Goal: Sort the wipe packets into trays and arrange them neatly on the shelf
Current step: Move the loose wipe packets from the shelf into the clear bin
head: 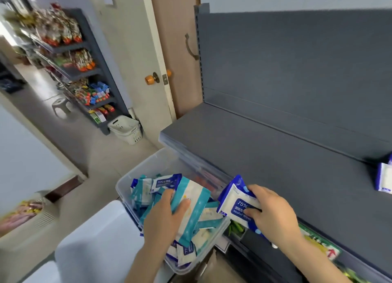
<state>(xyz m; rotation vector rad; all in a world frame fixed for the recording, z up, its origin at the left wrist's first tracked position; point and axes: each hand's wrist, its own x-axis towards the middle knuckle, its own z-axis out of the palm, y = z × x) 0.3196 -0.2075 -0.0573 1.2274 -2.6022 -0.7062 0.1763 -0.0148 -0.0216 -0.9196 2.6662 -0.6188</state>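
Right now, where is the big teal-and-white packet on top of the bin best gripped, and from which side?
Pinch the teal-and-white packet across its left long edge, coming from above on the left, as the left hand does. It lies face-up atop the pile in the clear bin, so that edge looks free for fingers underneath.

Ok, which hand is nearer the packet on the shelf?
Right. The right hand, holding a blue pack, is left of the shelf packet; the left hand, gripping a teal pack in the bin, is farther left.

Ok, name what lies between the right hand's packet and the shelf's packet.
Head view: only bare shelf between held alcohol wipe packet and shelved packet.
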